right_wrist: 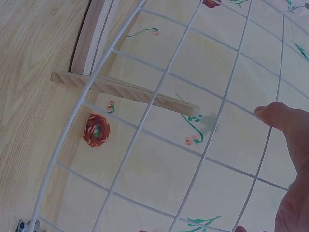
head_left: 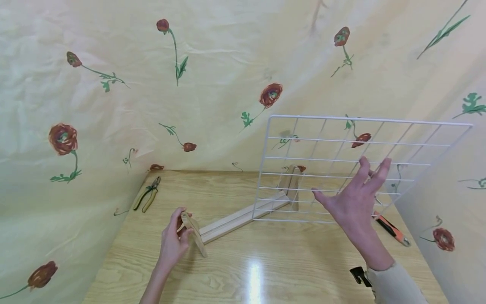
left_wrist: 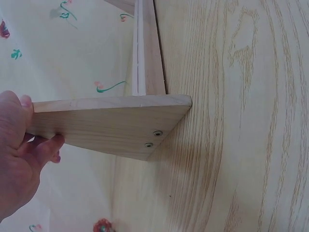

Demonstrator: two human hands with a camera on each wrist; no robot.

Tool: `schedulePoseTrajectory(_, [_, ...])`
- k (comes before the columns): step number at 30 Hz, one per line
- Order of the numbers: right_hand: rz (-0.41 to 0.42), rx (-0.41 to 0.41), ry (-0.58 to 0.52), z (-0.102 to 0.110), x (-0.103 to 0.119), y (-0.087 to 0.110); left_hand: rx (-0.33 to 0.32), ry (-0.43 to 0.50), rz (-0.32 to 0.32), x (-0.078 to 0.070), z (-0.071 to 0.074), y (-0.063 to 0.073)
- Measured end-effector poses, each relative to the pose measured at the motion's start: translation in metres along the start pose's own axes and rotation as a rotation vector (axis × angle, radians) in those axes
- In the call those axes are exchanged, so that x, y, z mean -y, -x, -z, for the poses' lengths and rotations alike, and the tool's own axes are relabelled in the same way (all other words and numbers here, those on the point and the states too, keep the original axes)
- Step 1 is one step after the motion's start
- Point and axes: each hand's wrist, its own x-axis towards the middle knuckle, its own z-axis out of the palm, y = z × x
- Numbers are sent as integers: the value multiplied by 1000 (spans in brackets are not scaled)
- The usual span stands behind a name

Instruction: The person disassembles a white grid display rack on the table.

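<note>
A wooden stand lies on the table, with a two-strip rail [head_left: 244, 217] joining two end boards. My left hand [head_left: 175, 240] grips the near end board [head_left: 198, 240] by its upper end, thumb on one face and fingers on the other. Two screw heads [left_wrist: 158, 133] show low on that board in the left wrist view. Over the far end board [right_wrist: 125, 92], my right hand [head_left: 357, 204] holds a white wire grid [head_left: 322, 160] tilted up, with fingers spread across its wires. The right wrist view shows the thumb against a wire; the other fingers are mostly out of frame.
Pliers with yellowish handles [head_left: 150, 200] lie at the table's back left. An orange and black utility knife [head_left: 392, 230] is at the right edge. A small black object [head_left: 358, 276] appears beside the right sleeve. Flower-patterned cloth [head_left: 212, 63] surrounds the table's back and sides.
</note>
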Motion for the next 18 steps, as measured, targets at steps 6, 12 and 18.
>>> schedulePoseTrajectory(6, [53,-24,-3,-1,-3,0,1,-5,-1,15,-2,4])
schedulePoseTrajectory(12, [72,-39,-6,-3,-5,1,-6,6,-26,17,-2,6])
schedulePoseTrajectory(18, [105,-50,1,-4,-7,2,-24,6,-47,6,-2,3])
